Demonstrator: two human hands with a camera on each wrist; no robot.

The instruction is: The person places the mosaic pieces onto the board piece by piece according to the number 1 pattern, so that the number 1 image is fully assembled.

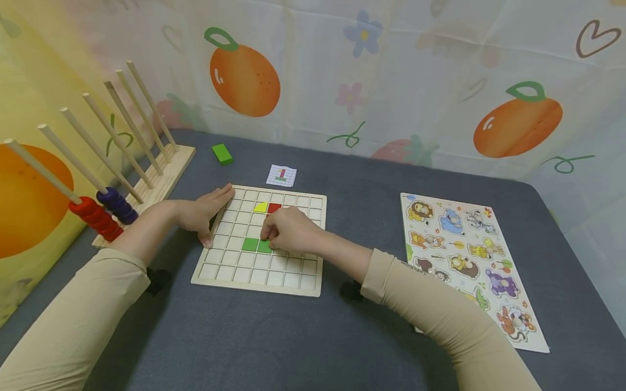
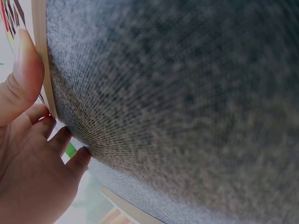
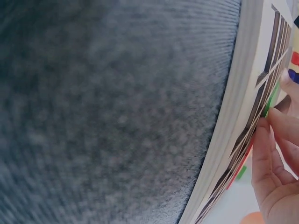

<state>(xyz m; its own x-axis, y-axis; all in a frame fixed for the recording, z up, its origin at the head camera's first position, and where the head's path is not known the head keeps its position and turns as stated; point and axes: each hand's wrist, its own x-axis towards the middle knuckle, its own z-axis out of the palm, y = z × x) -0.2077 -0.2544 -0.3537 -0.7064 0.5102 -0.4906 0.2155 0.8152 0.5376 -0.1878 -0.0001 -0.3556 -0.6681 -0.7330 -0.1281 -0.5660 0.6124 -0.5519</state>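
Observation:
A wooden board [image 1: 215,274] with a grid of white squares lies on the table. My left hand [image 1: 205,212] rests along its left edge, fingers stretched toward the far corner and thumb at the near end; the left wrist view shows the thumb [image 2: 30,70] against the board's side. Over the grid, my right hand [image 1: 295,231] pinches a green square tile [image 1: 264,247] between thumb and fingertips, low on the board. Beside it, to the left, sits another green tile [image 1: 250,244]. Farther up are a yellow tile [image 1: 261,207] and a red tile [image 1: 274,208], the latter partly behind the right hand.
A small pattern card [image 1: 281,176] lies beyond the board, with a green block [image 1: 222,154] to its left. At far left stands a wooden peg rack [image 1: 178,163] with red beads [image 1: 95,217] and blue beads [image 1: 117,205]. An animal puzzle board [image 1: 459,260] lies right, partly under the right sleeve.

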